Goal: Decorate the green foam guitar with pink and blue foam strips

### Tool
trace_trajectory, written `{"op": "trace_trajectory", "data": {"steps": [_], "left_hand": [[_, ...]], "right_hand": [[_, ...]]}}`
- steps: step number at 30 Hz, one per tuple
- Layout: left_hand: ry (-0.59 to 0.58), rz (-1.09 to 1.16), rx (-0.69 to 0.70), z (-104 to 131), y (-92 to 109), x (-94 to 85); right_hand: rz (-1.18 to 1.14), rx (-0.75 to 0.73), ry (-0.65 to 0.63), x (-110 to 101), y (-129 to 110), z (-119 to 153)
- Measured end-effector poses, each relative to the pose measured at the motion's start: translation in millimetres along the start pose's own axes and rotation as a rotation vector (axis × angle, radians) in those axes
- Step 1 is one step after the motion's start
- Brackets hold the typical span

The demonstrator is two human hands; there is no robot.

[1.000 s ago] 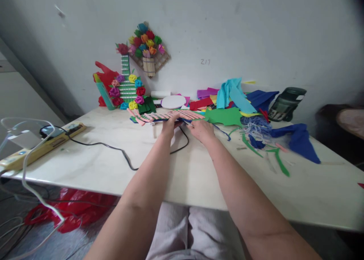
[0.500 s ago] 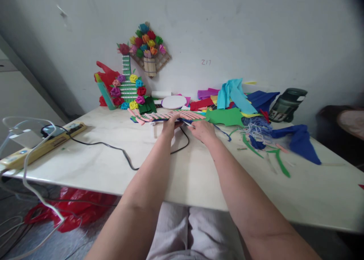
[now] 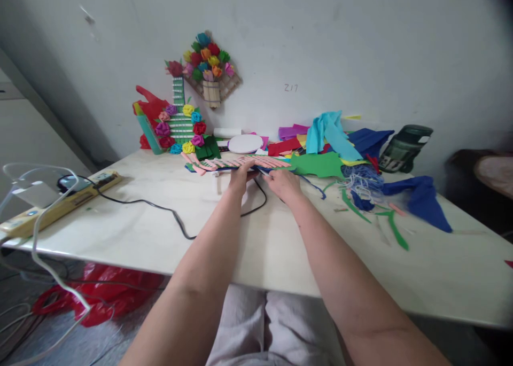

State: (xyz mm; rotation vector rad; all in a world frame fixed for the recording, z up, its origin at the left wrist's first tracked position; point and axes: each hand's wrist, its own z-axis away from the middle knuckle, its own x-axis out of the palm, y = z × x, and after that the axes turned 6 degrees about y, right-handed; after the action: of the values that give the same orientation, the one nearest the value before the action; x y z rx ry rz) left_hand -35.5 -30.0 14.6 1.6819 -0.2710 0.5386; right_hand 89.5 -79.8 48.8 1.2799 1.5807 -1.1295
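Observation:
A flat craft panel, with pink strips across green and a dark blue edge, is tilted up off the table in front of me. My left hand grips its near edge, thumb on top and the other fingers hidden underneath. My right hand is closed around a thin, pale, pointed tool whose kind I cannot make out. Its tip meets the blue edge just right of my left hand. A narrow blue strip trails from the panel's right end, beside a green sheet.
Coloured paper, tangled blue and white string and green scraps lie right, near a dark bottle. Behind stand a flowered guitar-shaped craft and a white oval. A black cable runs from a power strip.
My right hand has shifted slightly left, bringing the tool further in against the blue edge. The left hand and the panel stay almost where they were.

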Motion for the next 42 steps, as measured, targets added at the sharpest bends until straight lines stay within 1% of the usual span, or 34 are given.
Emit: {"op": "trace_trajectory", "data": {"steps": [4, 10, 15, 20, 25, 29, 36, 39, 42], "left_hand": [[0.007, 0.002, -0.008, 1.8, 1.2, 2.3], [0.03, -0.019, -0.017, 2.4, 0.6, 4.3], [0.014, -0.013, -0.01, 1.1, 0.7, 1.3], [-0.005, -0.011, -0.007, -1.0, 0.1, -3.2], [-0.027, -0.001, -0.005, 0.0, 1.0, -3.5], [-0.03, -0.005, 0.002, -0.6, 0.0, -3.2], [-0.051, -0.004, 0.017, -0.8, -1.8, -3.0], [-0.041, -0.002, 0.01, 0.6, -0.4, -1.5], [-0.019, 0.008, 0.015, 0.4, -0.5, -0.1]], "right_hand": [[-0.007, 0.022, -0.023, 0.3, -3.3, -1.5], [0.005, 0.035, -0.02, -0.1, -7.8, -1.1], [0.002, -0.022, -0.018, -2.1, -4.2, -1.5], [0.051, -0.056, -0.003, -4.6, 3.9, -0.3], [0.071, -0.09, 0.013, -3.9, 7.8, 2.6], [0.063, -0.078, 0.031, -1.8, 7.0, 1.5], [0.054, -0.05, 0.024, 0.6, 6.2, -0.6], [0.049, -0.037, 0.036, 1.1, 4.0, -0.3], [0.046, -0.009, 0.02, 0.0, 0.6, 0.1]]}}
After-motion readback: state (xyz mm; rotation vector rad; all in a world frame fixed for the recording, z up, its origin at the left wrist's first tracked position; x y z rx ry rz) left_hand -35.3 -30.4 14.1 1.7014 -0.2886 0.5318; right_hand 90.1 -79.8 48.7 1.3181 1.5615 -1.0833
